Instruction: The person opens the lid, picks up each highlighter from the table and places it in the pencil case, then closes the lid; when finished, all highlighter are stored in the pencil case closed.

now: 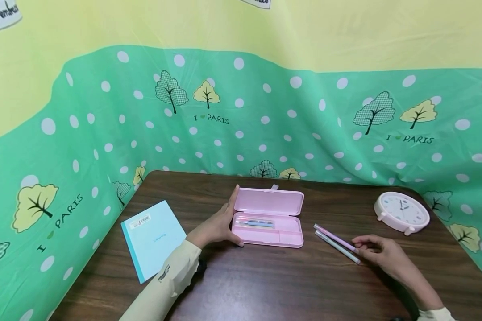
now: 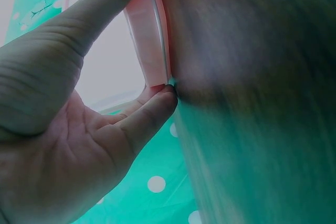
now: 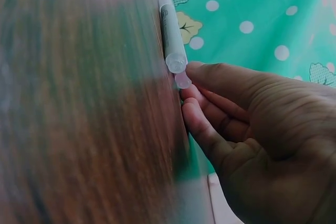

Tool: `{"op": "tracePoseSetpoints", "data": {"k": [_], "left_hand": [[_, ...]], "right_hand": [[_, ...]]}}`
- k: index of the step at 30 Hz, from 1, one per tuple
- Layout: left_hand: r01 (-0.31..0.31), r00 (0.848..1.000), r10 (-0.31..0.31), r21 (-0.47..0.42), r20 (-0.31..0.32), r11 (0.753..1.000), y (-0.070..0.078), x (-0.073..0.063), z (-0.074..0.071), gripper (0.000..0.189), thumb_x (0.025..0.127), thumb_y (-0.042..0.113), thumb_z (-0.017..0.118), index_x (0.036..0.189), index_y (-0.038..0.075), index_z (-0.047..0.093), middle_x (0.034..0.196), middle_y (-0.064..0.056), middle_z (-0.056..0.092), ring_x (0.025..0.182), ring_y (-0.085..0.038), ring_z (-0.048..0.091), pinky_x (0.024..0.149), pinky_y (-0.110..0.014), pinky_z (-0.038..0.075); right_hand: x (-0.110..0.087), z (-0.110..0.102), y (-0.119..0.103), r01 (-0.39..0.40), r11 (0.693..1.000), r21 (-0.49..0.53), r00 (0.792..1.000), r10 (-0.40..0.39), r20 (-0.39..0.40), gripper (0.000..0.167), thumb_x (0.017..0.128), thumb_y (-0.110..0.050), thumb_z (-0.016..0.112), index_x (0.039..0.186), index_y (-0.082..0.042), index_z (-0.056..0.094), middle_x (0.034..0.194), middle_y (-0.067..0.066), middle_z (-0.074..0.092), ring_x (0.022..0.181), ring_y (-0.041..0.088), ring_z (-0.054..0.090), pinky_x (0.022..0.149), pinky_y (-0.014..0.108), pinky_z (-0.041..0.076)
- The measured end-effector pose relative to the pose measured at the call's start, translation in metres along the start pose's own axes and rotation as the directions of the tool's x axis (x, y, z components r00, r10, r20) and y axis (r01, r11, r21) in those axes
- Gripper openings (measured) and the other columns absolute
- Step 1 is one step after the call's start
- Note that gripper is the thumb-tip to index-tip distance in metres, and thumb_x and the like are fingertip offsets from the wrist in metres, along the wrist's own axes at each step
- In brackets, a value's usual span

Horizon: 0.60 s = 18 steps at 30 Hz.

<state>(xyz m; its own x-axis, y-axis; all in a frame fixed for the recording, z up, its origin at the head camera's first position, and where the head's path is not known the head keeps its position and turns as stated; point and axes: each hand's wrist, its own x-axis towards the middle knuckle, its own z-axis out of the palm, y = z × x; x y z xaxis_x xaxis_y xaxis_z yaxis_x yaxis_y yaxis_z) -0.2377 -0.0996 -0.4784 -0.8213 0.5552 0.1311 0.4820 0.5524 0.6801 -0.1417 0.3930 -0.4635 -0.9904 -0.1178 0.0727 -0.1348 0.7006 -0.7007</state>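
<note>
An open pink pencil case point(image 1: 269, 203) lies on the table with its lid tipped back. My left hand point(image 1: 217, 225) grips its left end, the thumb at the front edge and the fingers up by the lid. Inside, a clear pack of slim coloured sticks point(image 1: 257, 223) fills the upper left compartment. To the right of the case, a pink pen point(image 1: 334, 237) and a pale grey pen point(image 1: 337, 247) lie side by side at a slant. My right hand point(image 1: 381, 253) pinches the near end of the pink pen between thumb and fingers.
A light blue notebook point(image 1: 154, 238) lies left of the case, partly under my left forearm. At the back right is a round white-and-pink clock point(image 1: 401, 211). A green and yellow printed curtain point(image 1: 265, 102) hangs along the back and sides of the dark wooden table point(image 1: 265, 281).
</note>
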Motion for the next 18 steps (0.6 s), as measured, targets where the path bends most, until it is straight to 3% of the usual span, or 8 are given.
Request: {"op": "tracePoseSetpoints", "data": {"k": [6,10,11,17,18], "left_hand": [[0.019,1.0,-0.018,-0.05,0.023,0.999,0.027,-0.007,-0.011,0.164,0.071,0.039,0.105,0.17,0.03,-0.025,0.166,-0.032,0.03,0.144,-0.043,0.046,0.113,-0.06,0.046],[0.024,0.999,-0.023,-0.045,0.024,0.999,0.031,-0.009,-0.012,0.164,0.071,0.034,0.106,0.171,0.025,-0.025,0.165,-0.031,0.031,0.144,-0.042,0.046,0.113,-0.059,0.047],[0.009,1.0,-0.008,-0.05,0.022,0.999,0.025,-0.009,-0.01,0.166,0.07,0.036,0.106,0.17,0.026,-0.026,0.167,-0.029,0.03,0.145,-0.04,0.044,0.116,-0.057,0.045],[0.0,1.0,0.0,-0.03,0.01,1.0,0.021,-0.008,-0.008,0.165,0.071,0.041,0.105,0.17,0.032,-0.026,0.168,-0.028,0.029,0.147,-0.038,0.043,0.116,-0.057,0.044],[0.035,0.999,-0.034,-0.041,0.02,0.999,0.029,-0.008,-0.01,0.164,0.071,0.035,0.106,0.171,0.03,-0.024,0.168,-0.029,0.028,0.147,-0.041,0.043,0.116,-0.06,0.043]], "right_hand": [[0.0,0.002,-0.001,0.025,1.0,-0.013,0.999,-0.025,-0.021,0.018,0.093,0.006,0.08,0.11,0.007,0.077,0.091,0.004,0.073,0.078,-0.003,0.062,0.065,0.022,0.055],[0.0,0.003,0.0,0.03,0.999,-0.013,0.999,-0.03,-0.018,0.017,0.092,0.007,0.08,0.109,0.007,0.077,0.09,0.003,0.072,0.078,-0.002,0.061,0.066,0.022,0.055],[0.0,0.004,0.0,0.031,0.999,-0.018,0.999,-0.031,-0.021,0.017,0.092,0.007,0.08,0.109,0.007,0.077,0.09,0.003,0.072,0.078,-0.003,0.061,0.066,0.022,0.055],[0.0,0.004,0.0,0.044,0.996,-0.082,0.998,-0.048,-0.048,0.015,0.092,0.006,0.081,0.106,0.002,0.079,0.089,0.0,0.071,0.077,-0.004,0.059,0.065,0.022,0.054],[0.0,0.004,0.0,0.052,0.995,-0.091,0.997,-0.057,-0.051,0.015,0.092,0.006,0.081,0.106,0.002,0.079,0.089,0.0,0.071,0.077,-0.004,0.059,0.065,0.022,0.054]]}}
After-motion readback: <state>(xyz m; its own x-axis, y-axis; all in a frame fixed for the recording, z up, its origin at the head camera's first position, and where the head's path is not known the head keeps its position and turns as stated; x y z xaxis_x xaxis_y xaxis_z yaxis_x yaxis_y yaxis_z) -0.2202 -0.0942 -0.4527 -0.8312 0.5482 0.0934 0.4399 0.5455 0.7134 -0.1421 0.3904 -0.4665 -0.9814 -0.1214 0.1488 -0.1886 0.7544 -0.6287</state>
